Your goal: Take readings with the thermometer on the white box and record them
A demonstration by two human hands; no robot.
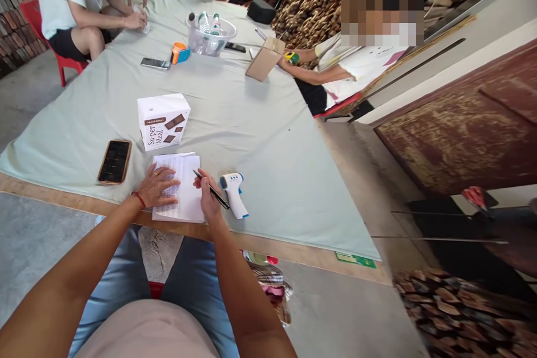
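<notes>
My left hand (157, 185) lies flat with fingers spread on a stack of white paper sheets (189, 201) that carry small rows of print or writing. In my right hand (208, 193) is a black pen (218, 197), held at a slant above the right edge of the sheets. Just right of that hand, a white and blue infrared thermometer (235, 193) lies on the cloth. A white box (161, 120) marked "Super Meal" stands behind the papers. Left of them rests a phone (114, 161) in an orange-edged case.
A pale green cloth (268, 140) covers the table. Farther back are a plastic basket of bottles (212, 39), an orange and blue object (180, 52), another phone (155, 63) and a cardboard box (265, 59). Other people sit around the table; one holds a tape measure (291, 57).
</notes>
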